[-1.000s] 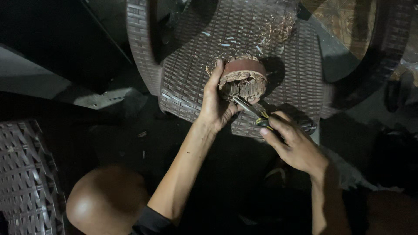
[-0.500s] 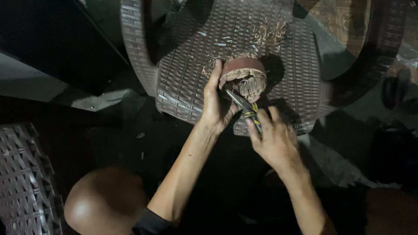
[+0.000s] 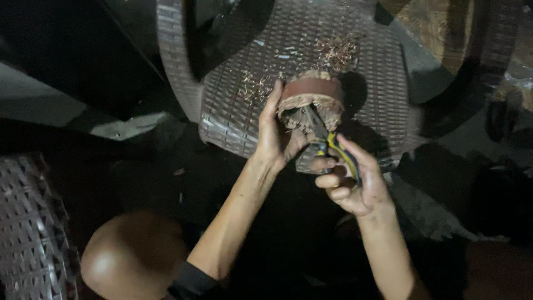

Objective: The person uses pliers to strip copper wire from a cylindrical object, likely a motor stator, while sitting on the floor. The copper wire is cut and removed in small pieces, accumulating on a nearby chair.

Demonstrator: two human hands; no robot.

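Observation:
My left hand [image 3: 276, 139] grips a round brown motor winding [image 3: 311, 100], a drum with a reddish-brown band and frayed copper strands at its lower face. It rests on the seat of a woven plastic chair [image 3: 266, 66]. My right hand [image 3: 350, 180] is closed on a pair of pliers with yellow and black handles [image 3: 333, 147]. The pliers' jaws reach up into the copper strands at the underside of the winding.
Loose copper wire scraps [image 3: 336, 50] lie scattered on the chair seat. Another woven chair [image 3: 30, 222] stands at the lower left. My bare knee [image 3: 130, 258] shows at the bottom left. The surroundings are dark.
The view has shifted so the chair and winding sit higher in frame. My right hand with the pliers has moved up closer under the winding; the left hand keeps its grip.

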